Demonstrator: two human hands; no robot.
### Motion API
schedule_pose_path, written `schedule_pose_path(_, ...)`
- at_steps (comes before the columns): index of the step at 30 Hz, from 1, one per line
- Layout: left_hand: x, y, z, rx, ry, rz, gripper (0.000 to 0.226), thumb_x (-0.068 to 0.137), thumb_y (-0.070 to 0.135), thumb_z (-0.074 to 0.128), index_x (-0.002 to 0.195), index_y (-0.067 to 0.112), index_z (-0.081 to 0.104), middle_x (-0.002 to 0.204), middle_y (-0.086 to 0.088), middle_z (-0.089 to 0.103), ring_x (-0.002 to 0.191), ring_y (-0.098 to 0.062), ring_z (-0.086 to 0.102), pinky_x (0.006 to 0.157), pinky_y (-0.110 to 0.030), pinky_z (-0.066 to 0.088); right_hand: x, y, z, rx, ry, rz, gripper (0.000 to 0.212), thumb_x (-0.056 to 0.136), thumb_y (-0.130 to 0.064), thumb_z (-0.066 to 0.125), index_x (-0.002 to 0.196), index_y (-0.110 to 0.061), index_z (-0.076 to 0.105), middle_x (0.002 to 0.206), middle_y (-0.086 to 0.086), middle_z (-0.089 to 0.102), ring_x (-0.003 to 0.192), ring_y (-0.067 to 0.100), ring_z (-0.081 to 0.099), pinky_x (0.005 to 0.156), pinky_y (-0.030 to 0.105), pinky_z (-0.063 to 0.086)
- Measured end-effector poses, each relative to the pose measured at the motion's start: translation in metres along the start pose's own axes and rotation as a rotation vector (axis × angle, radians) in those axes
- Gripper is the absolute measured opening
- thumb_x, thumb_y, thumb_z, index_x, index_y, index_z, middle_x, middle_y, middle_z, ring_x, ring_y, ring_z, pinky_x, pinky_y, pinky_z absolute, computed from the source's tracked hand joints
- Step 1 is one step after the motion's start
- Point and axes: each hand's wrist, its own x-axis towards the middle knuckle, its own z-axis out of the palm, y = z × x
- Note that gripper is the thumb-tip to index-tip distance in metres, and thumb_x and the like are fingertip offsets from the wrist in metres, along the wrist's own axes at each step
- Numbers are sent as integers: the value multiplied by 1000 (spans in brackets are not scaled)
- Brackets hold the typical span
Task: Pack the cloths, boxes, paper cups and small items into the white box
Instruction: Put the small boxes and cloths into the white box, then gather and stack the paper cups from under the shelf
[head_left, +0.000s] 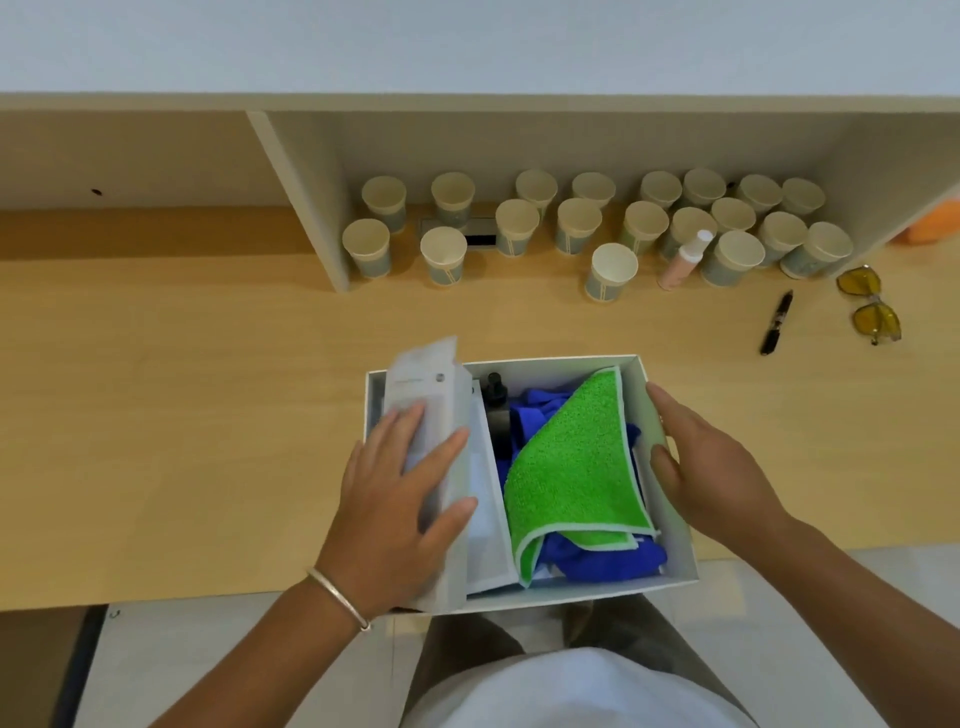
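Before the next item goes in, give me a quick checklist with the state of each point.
1. White box sits fully on the desk: not ok, its near edge overhangs the desk edge.
2. Box steadied: ok, right hand rests against its right wall.
3. Grey carton seated: not ok, it stands tilted at the left side under the left hand.
4. Cloths inside: ok, green cloth lies over the blue cloth.
5. Paper cups packed: not ok, all stand on the desk.
6. Pen and yellow glasses packed: not ok.
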Motion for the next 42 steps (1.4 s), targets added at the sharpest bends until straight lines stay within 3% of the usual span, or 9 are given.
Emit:
schedule_pose_path(10,32,75,49,126,-25,-30,59,93,55,21,147,42,-1,159,14,4,146,-6,-3,115,-33,13,12,85,-35,50,48,12,63,89,-18,49,147,-32,26,141,-4,48,103,25,60,68,34,47)
schedule_pose_path(13,49,102,64,77,-36,-34,63,93,56,27,149,35,7,158,16,10,146,-4,2,116,-31,12,16,118,-52,73,46,8,63,89,-17,51,146,-31,29,139,-3,49,104,24,59,67,33,47)
schedule_pose_path(18,60,122,70,-83,31,-93,57,95,51,37,147,34,21,155,19,17,144,1,9,115,-16,9,32,142,-81,126,101,-67,61,85,-26,62,141,-26,39,139,-3,47,124,18,46,91,33,42)
schedule_pose_path(20,61,117,64,-143,109,-154,56,93,53,38,145,38,23,153,21,22,142,3,15,112,-12,13,47,132,-92,178,129,-127,60,85,-30,63,140,-25,41,138,-3,48,125,17,44,94,33,39)
schedule_pose_path(23,64,93,51,-259,226,-279,54,92,56,42,142,40,28,147,23,32,137,4,28,110,-22,25,74,100,-99,241,109,-214,60,85,-30,66,139,-24,42,137,-5,47,125,12,44,97,28,36)
schedule_pose_path(28,90,19,27,-399,395,-489,60,88,42,55,143,25,36,141,5,46,127,-6,45,103,-33,39,129,26,-86,314,30,-330,60,82,-33,69,137,-24,46,131,-8,52,115,0,43,94,22,33)
schedule_pose_path(34,169,-87,7,-503,407,-539,69,86,32,67,145,19,33,137,3,47,117,-7,48,94,-26,40,216,-72,-20,372,-142,-215,71,78,-42,73,140,-29,40,135,-9,51,120,6,48,100,35,45)
schedule_pose_path(39,224,-144,16,-605,363,-531,70,83,31,71,143,19,36,133,4,48,113,-9,51,87,-19,41,278,-128,32,332,-105,-155,85,70,-41,80,141,-32,35,139,-5,45,122,11,47,98,36,44)
schedule_pose_path(42,230,-168,29,-415,267,-489,67,85,36,67,142,23,35,138,2,46,122,-13,48,94,-25,40,303,-144,48,284,-110,-205,90,64,-42,82,137,-42,31,138,-5,42,122,14,46,96,31,40)
